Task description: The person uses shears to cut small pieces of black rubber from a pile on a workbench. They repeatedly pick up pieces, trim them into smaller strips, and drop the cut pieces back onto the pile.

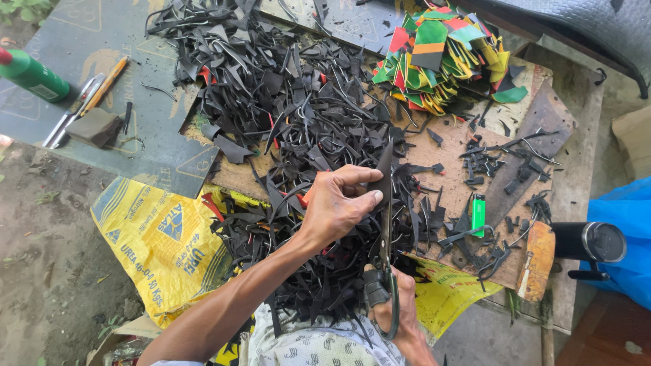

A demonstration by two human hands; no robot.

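Outdoors, bare dirt ground, and a worn brown board surface (468, 183) buried under a heap of black rubber offcuts (298, 115). Head view only, so one pass.

Left hand (337, 203) sits over the heap, fingers (352, 177) and thumb pinched together on a narrow dark rubber strip (384, 169) that stands nearly upright between them. Right hand (397, 308) is low in frame, fingers clamped through the handles of large metal shears (385, 251), blades pointing up along the strip's lower edge. Whether the blades are already biting, I can't tell; they look nearly closed.

Around them: small green lighter (479, 213) lying on the board to the right, pile of green, red and yellow cut pieces (444, 54) at the far edge, black cylindrical flask (586, 241) past the board's right end, yellow printed sack (159, 237) spread under the near side. Far left, on a dark sheet, a green bottle (30, 74) and a dark grey block (95, 127), well apart from the hands.

My read on doing this cut well: keep the strip taut and straight with the left pinch, thumb clear of the blade line, since it sits just beside the blades. Feed the strip deep into the shears instead of snipping at the tips, and hold it up off the loose scraps so none get caught.
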